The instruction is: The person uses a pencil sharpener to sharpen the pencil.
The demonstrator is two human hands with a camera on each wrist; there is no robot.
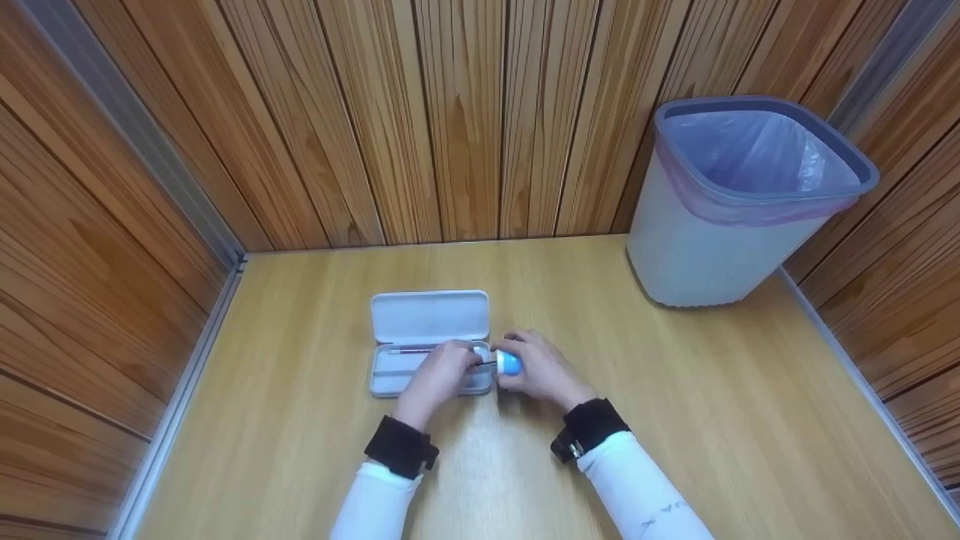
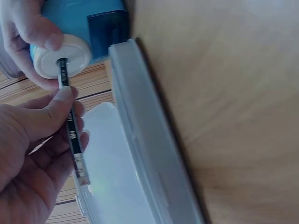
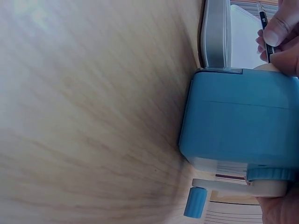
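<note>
My left hand [image 1: 441,371] pinches a dark HB pencil [image 2: 72,128] between thumb and fingers. Its white-banded end points back toward the palm, and its other end sits in the round white opening of a blue pencil sharpener [image 3: 238,116]. Fingers of my right hand [image 1: 544,369] grip the sharpener's body from the side. A crank handle [image 3: 195,203] sticks out at the sharpener's far end, away from the pencil. Under the left hand lies a pale pencil case [image 1: 430,318] with its lid raised, and a thin reddish pencil [image 1: 409,350] lies in its upper compartment.
A white trash bin [image 1: 697,247] with a grey rim and pinkish liner stands at the back right of the wooden table [image 1: 300,450]. Wood-plank walls [image 1: 457,120] enclose the back and both sides, with metal strips along the table's side edges.
</note>
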